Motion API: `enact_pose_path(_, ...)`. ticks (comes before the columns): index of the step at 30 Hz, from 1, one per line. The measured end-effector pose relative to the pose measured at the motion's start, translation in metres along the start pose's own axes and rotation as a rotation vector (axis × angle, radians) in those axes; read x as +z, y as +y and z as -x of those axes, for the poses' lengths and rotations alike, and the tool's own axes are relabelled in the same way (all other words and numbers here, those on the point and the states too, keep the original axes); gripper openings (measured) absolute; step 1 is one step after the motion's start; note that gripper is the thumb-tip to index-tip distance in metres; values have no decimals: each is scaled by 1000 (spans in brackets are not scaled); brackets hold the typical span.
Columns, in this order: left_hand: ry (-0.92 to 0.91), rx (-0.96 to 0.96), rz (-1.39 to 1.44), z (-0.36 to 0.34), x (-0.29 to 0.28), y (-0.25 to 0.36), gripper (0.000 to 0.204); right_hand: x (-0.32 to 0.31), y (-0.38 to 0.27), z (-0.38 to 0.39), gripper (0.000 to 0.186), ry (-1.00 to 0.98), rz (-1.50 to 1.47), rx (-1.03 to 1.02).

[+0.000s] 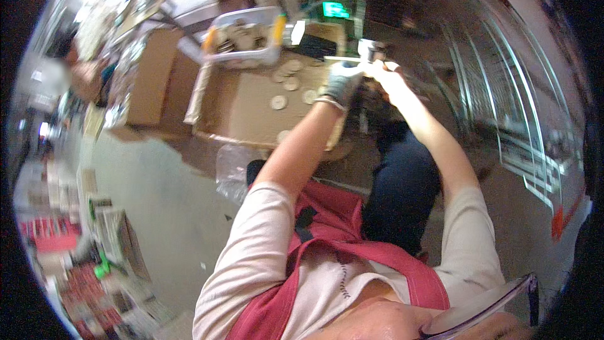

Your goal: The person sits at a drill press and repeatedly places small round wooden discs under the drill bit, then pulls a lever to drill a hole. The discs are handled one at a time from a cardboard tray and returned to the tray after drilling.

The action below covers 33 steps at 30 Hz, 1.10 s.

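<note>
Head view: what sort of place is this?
Probably a workshop or small factory: a gloved left hand at work, a plastic bin of small pieces, and pale discs loose on a cardboard tray.

You see through the left of two fisheye cameras worn side by side on your head, looking down and forward, upright and unmirrored, with your left toward nine o'clock. Nearest the lens, your glasses (pixel 487 310) cut in between four and five o'clock and your apron (pixel 336 208) spreads at six. Your left hand (pixel 343 82) shows at arm's reach at one o'clock, your right hand (pixel 385 75) between one and two. The tray (pixel 233 110) falls between ten and eleven. The rack (pixel 470 85) bends along the rim between two and three, inside a black surround.
</note>
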State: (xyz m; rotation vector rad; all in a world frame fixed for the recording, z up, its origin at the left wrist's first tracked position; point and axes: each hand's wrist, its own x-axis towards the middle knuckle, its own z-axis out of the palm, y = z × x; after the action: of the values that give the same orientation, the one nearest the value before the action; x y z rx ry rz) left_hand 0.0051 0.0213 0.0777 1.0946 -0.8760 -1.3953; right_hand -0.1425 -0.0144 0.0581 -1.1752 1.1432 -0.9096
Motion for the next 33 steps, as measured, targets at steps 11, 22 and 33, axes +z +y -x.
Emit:
enact_pose_path(11,254,85,-551,-30,-13,-36,49,-8,-3,1,20,-46,67,191)
enact_pose_path(22,242,21,-501,-23,-10,-19,41,-17,-1,-7,26,-37,88,195)
enact_pose_path(33,261,63,-483,-13,-10,-10,40,-5,-5,0,37,13,86,183)
